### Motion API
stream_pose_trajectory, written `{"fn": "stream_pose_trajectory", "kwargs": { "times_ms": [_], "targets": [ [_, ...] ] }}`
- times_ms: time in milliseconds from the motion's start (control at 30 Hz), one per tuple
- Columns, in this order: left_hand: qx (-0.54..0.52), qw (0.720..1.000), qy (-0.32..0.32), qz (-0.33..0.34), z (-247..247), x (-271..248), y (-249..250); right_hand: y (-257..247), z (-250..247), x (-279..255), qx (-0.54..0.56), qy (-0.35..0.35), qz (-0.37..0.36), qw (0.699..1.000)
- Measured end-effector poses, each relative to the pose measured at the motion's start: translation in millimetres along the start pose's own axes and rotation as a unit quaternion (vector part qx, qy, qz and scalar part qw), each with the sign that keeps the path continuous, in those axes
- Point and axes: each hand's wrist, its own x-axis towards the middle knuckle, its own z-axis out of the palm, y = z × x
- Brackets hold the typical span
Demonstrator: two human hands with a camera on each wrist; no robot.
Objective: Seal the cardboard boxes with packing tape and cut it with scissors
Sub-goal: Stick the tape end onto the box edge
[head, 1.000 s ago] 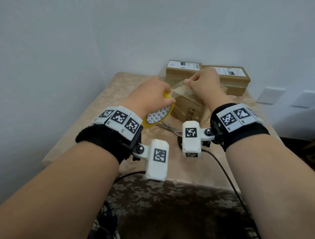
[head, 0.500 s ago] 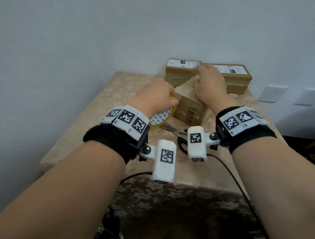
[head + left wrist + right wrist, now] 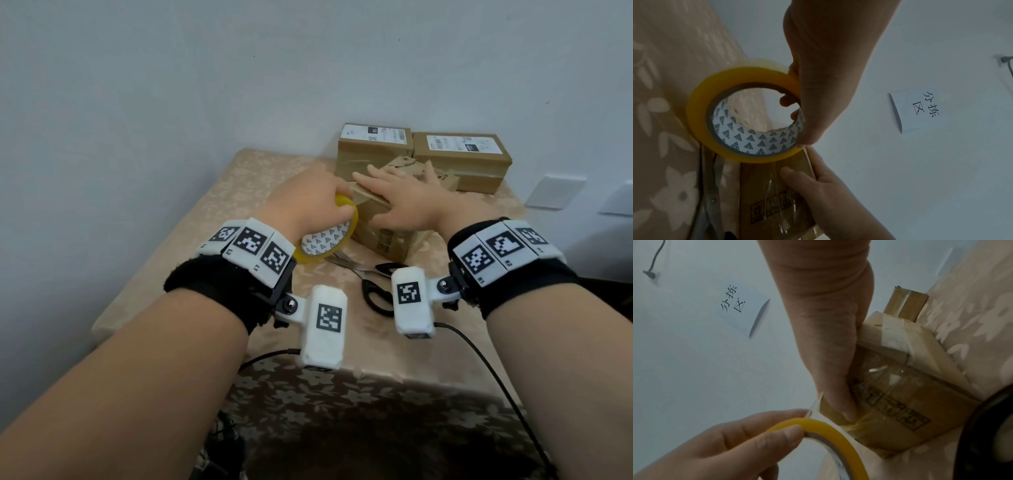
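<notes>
A small cardboard box (image 3: 380, 236) lies in the middle of the table, with clear tape (image 3: 881, 374) running over its top and down its near side. My left hand (image 3: 308, 195) grips the yellow tape roll (image 3: 329, 240) at the box's left edge, fingers curled through the core (image 3: 789, 104). My right hand (image 3: 407, 198) lies flat on the box top with fingers spread, its thumb (image 3: 840, 402) pressing the tape onto the side. Black-handled scissors (image 3: 373, 284) lie on the cloth in front of the box.
Two more cardboard boxes (image 3: 373, 150) (image 3: 462, 157) with white labels stand against the back wall behind the small one. The table (image 3: 212, 219) wears a beige floral cloth. A white paper sign (image 3: 916, 110) hangs on the wall. Black cables (image 3: 479, 363) trail off the table's front edge.
My right hand went from pinching the pulled-out tape to lying flat on the box top. The left hand kept the roll at the box's left edge.
</notes>
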Motion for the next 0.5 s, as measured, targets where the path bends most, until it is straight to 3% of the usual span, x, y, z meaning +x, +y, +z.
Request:
{"fn": "stream_pose_trajectory", "kwargs": {
  "times_ms": [367, 500],
  "targets": [
    [-0.064, 0.996, 0.063, -0.002, -9, -1, -9, -38, 9, 1, 0.053, 0.062, 0.141, 0.987],
    [-0.045, 0.998, 0.038, -0.003, -5, -3, -10, -34, 4, -1, 0.042, 0.132, 0.126, 0.982]
  ]
}}
